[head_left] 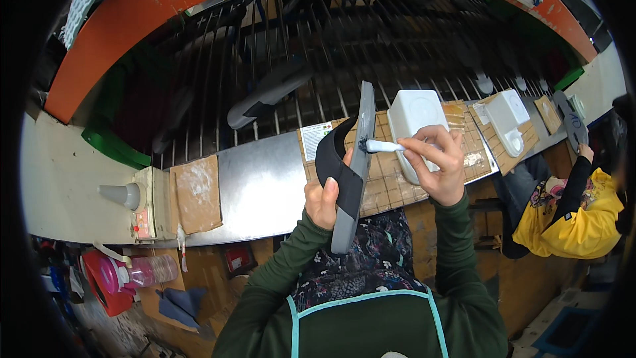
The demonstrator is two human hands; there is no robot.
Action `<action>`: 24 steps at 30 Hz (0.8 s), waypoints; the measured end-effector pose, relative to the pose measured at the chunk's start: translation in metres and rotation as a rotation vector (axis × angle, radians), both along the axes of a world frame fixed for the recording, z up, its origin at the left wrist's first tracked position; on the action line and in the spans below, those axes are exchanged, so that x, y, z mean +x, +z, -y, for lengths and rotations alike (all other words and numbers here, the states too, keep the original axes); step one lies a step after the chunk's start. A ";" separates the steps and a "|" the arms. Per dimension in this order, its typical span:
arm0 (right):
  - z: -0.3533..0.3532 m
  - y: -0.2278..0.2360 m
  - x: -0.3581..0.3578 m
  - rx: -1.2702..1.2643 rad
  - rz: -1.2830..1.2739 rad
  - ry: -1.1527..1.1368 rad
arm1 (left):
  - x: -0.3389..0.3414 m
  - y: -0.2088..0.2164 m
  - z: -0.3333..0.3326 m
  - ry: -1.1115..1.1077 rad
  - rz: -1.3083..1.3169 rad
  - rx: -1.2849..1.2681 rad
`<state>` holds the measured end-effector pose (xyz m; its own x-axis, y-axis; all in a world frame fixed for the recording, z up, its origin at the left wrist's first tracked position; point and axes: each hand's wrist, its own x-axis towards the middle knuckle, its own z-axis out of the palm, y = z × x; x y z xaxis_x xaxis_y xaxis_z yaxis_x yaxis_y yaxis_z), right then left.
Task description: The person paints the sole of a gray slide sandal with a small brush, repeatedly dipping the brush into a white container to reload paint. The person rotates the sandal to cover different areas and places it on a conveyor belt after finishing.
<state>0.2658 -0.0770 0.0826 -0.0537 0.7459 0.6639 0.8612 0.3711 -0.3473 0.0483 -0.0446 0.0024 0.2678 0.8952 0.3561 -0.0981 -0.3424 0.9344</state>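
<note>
My left hand [321,203] grips a slide sandal [353,192] with a grey sole and a wide black strap, holding it on edge above the bench. My thumb lies on the strap and part of the fingers is hidden behind it. In my right hand [437,162] a small white-handled brush [383,146] is pinched between thumb and fingers. Its dark bristle end touches the sole of the slide. Right behind that hand stands a white plastic container [417,107] with its flat base up, on a tan, tape-covered board [384,193].
Beyond the bench [262,182] runs a rack of metal rollers carrying another grey slide [258,105]. A cardboard piece [199,192] lies at left. Further right, a co-worker in yellow [573,215] holds a sole [571,119] near a second white container [509,119].
</note>
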 end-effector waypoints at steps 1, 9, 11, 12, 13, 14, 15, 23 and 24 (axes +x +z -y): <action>-0.004 0.000 0.001 0.014 0.012 0.000 | 0.003 0.000 -0.006 0.024 0.008 -0.013; -0.002 -0.004 -0.002 0.048 0.034 -0.002 | 0.003 0.006 -0.012 -0.023 -0.032 0.026; -0.001 -0.005 -0.003 0.046 0.045 -0.006 | 0.003 0.008 -0.014 -0.051 -0.052 0.038; -0.001 -0.005 -0.004 0.045 0.046 -0.008 | 0.003 0.009 -0.016 -0.074 -0.057 0.058; 0.000 -0.005 -0.004 0.043 0.048 -0.008 | 0.003 0.010 -0.017 -0.098 -0.062 0.077; 0.001 -0.005 -0.004 0.042 0.050 -0.009 | 0.003 0.011 -0.017 -0.098 -0.058 0.066; 0.001 -0.005 -0.005 0.042 0.055 -0.009 | 0.004 0.012 -0.016 -0.098 -0.054 0.055; 0.004 -0.004 -0.009 0.057 0.072 -0.017 | 0.009 0.011 -0.018 -0.053 -0.026 0.069; 0.005 -0.004 -0.009 0.051 0.075 -0.015 | 0.010 0.009 -0.018 -0.044 -0.015 0.072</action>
<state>0.2566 -0.0820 0.0790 -0.0943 0.7121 0.6957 0.8896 0.3740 -0.2622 0.0584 -0.0263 0.0118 0.3121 0.8549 0.4145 -0.1008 -0.4040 0.9092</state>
